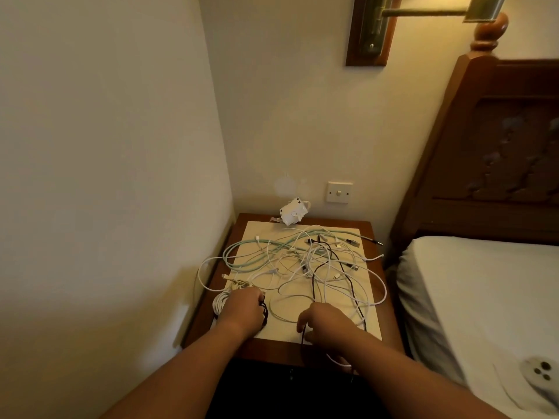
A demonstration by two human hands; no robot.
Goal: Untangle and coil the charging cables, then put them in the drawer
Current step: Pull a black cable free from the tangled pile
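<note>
1. Left hand: at the front left of the nightstand, fingers curled round small dark loops of the black cable
2. Right hand: just right of it, pinching what appears to be the same cable
3. Free length: runs away from the right hand, long axis front to back, into the tangle of white and green leads
4. White coil: touching the left hand's far side
5. Judgement: the right hand is nearer the slack and should feed it leftward
</note>
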